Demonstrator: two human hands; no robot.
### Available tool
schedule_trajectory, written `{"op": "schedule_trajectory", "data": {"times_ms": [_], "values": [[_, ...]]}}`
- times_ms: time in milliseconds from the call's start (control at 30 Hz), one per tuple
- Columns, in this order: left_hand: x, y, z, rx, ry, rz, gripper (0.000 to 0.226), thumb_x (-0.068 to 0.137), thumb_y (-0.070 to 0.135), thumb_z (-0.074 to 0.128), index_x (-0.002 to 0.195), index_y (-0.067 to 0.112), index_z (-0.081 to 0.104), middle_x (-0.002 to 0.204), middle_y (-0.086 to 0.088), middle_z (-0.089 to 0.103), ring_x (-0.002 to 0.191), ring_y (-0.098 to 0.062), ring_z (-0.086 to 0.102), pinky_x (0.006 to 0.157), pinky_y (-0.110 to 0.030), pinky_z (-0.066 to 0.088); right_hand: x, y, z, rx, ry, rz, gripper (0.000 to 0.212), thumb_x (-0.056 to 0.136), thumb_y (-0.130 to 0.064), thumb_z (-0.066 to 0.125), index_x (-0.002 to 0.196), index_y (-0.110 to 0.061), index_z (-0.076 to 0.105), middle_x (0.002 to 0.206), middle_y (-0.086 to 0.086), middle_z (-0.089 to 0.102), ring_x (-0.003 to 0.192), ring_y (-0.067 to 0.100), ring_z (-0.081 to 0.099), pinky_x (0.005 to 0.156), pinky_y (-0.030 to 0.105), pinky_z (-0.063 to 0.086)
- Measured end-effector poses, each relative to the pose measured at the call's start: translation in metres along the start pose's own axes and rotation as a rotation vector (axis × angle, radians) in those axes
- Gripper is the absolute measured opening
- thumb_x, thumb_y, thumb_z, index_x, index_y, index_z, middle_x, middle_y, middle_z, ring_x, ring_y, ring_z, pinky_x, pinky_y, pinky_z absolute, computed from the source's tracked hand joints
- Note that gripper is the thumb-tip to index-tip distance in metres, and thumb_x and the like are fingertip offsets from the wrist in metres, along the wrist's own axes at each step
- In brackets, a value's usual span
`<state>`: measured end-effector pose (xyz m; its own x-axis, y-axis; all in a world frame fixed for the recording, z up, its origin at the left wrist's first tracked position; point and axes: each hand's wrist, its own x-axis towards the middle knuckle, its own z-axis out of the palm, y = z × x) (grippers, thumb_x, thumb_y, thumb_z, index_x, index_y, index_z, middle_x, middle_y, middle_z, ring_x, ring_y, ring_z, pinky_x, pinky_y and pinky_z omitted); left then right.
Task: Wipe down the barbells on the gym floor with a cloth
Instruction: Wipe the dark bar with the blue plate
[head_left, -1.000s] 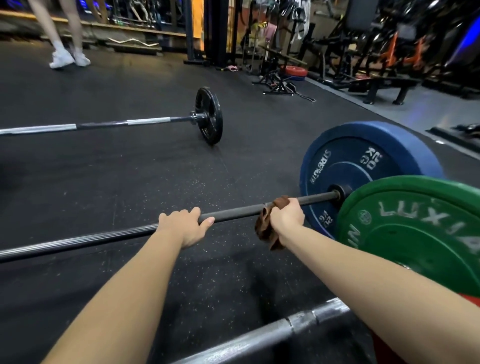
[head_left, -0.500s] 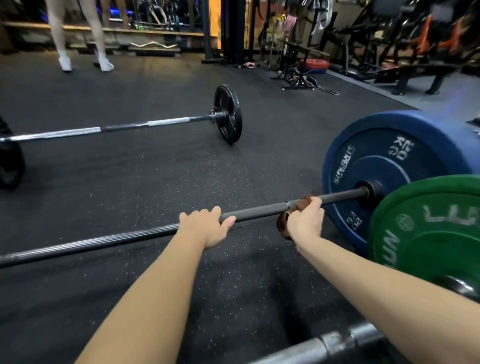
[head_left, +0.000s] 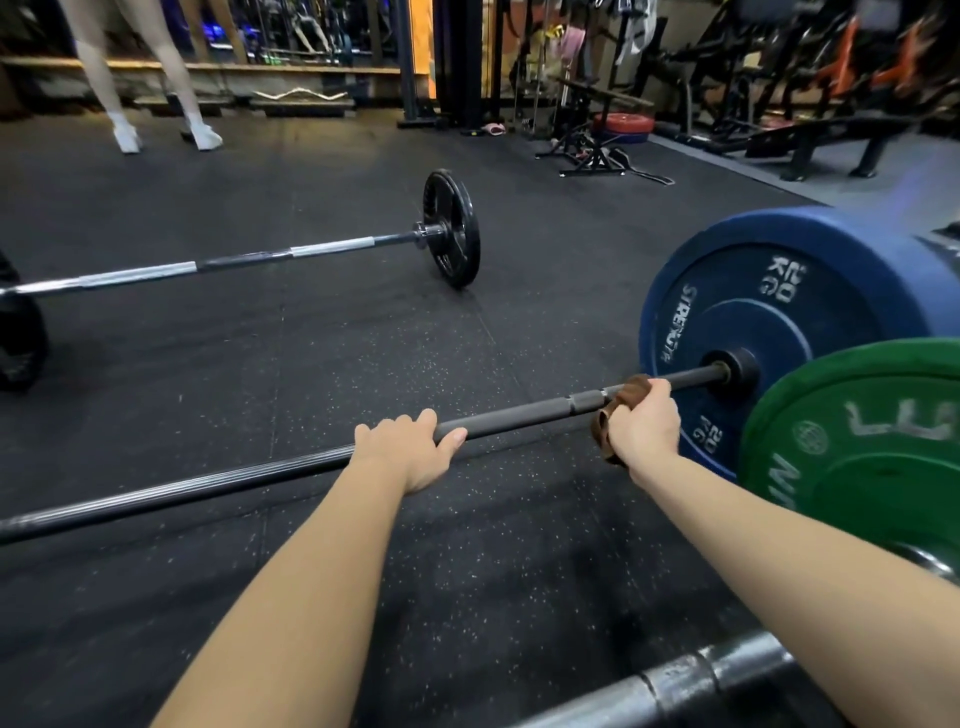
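A dark barbell bar (head_left: 524, 413) lies across the black rubber floor and ends in a blue 20 kg plate (head_left: 779, 317) at the right. My left hand (head_left: 408, 449) grips the bar near its middle, fingers curled over it. My right hand (head_left: 644, 423) holds a brown cloth (head_left: 623, 395) wrapped round the bar, close to the blue plate. A second barbell (head_left: 234, 262) with a black plate (head_left: 451, 228) lies farther back. A third, grey bar (head_left: 675, 680) runs along the bottom edge, with a green plate (head_left: 862, 457) at the right.
A person's legs in white shoes (head_left: 124, 137) stand at the far left. Racks, benches and a red plate (head_left: 623, 124) crowd the back and right. Another black plate (head_left: 21, 338) sits at the left edge.
My right hand with the cloth has slid along the bar toward the blue plate. My left hand keeps its grip on the bar. The view has shifted left.
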<state>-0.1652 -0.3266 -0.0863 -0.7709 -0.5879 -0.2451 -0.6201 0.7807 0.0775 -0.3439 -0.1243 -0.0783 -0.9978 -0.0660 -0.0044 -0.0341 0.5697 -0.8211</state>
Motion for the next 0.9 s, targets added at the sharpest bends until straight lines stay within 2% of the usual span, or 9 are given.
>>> {"op": "schedule_trajectory", "data": {"times_ms": [200,333,533,667,733,800,900], "values": [[-0.003,0.001,0.001,-0.001,0.011,0.002,0.06,0.103,0.067,0.016,0.129,0.021,0.045,0.133,-0.008,0.058,0.125,-0.032,0.052,0.102,-0.051,0.031,-0.041,-0.009,0.033,-0.009,-0.083,-0.145,0.018,0.106,-0.028,0.045,0.12,-0.02,0.051,0.114,0.003,0.055,0.095,0.021,0.054,0.086,0.033,0.042],[-0.006,-0.001,0.002,-0.003,0.012,0.001,0.06,0.103,0.066,0.016,0.13,0.021,0.044,0.133,-0.009,0.058,0.125,-0.033,0.052,0.102,-0.051,0.032,-0.048,-0.01,0.036,-0.093,-0.173,-0.208,0.017,0.102,-0.023,0.049,0.119,-0.02,0.051,0.113,0.004,0.057,0.096,0.022,0.055,0.086,0.034,0.045],[-0.005,0.001,0.0,-0.004,0.011,0.012,0.061,0.103,0.066,0.016,0.131,0.02,0.044,0.132,-0.009,0.059,0.124,-0.033,0.052,0.103,-0.052,0.032,-0.03,-0.007,0.016,-0.209,-0.099,-0.224,0.018,0.102,-0.029,0.049,0.118,-0.021,0.053,0.107,0.005,0.061,0.098,0.029,0.06,0.082,0.036,0.046],[-0.004,0.0,-0.002,-0.021,-0.006,0.006,0.061,0.103,0.066,0.015,0.132,0.02,0.044,0.132,-0.009,0.059,0.124,-0.033,0.053,0.104,-0.052,0.032,-0.052,-0.014,0.033,-0.214,-0.083,-0.218,0.024,0.104,-0.028,0.045,0.126,-0.02,0.051,0.115,0.01,0.061,0.092,0.027,0.053,0.079,0.033,0.039],[-0.004,0.001,-0.003,-0.021,-0.004,0.004,0.061,0.103,0.065,0.015,0.132,0.02,0.044,0.133,-0.009,0.059,0.125,-0.034,0.052,0.105,-0.053,0.031,-0.066,-0.017,0.043,-0.202,-0.128,-0.25,0.027,0.105,-0.028,0.044,0.131,-0.022,0.049,0.117,0.009,0.06,0.091,0.026,0.051,0.078,0.032,0.038],[-0.004,0.001,-0.003,-0.024,0.001,-0.002,0.06,0.104,0.064,0.016,0.133,0.02,0.044,0.134,-0.009,0.058,0.126,-0.034,0.052,0.106,-0.053,0.031,-0.078,-0.019,0.049,-0.224,-0.19,-0.307,0.029,0.104,-0.028,0.044,0.133,-0.025,0.048,0.118,0.008,0.06,0.098,0.029,0.057,0.078,0.033,0.038],[-0.004,0.001,-0.003,-0.036,0.0,-0.001,0.06,0.104,0.064,0.016,0.133,0.02,0.044,0.134,-0.009,0.059,0.126,-0.034,0.053,0.107,-0.053,0.031,-0.087,-0.021,0.048,-0.297,-0.317,-0.465,0.029,0.101,-0.027,0.047,0.13,-0.025,0.049,0.113,0.006,0.063,0.097,0.03,0.058,0.077,0.034,0.039]]}}
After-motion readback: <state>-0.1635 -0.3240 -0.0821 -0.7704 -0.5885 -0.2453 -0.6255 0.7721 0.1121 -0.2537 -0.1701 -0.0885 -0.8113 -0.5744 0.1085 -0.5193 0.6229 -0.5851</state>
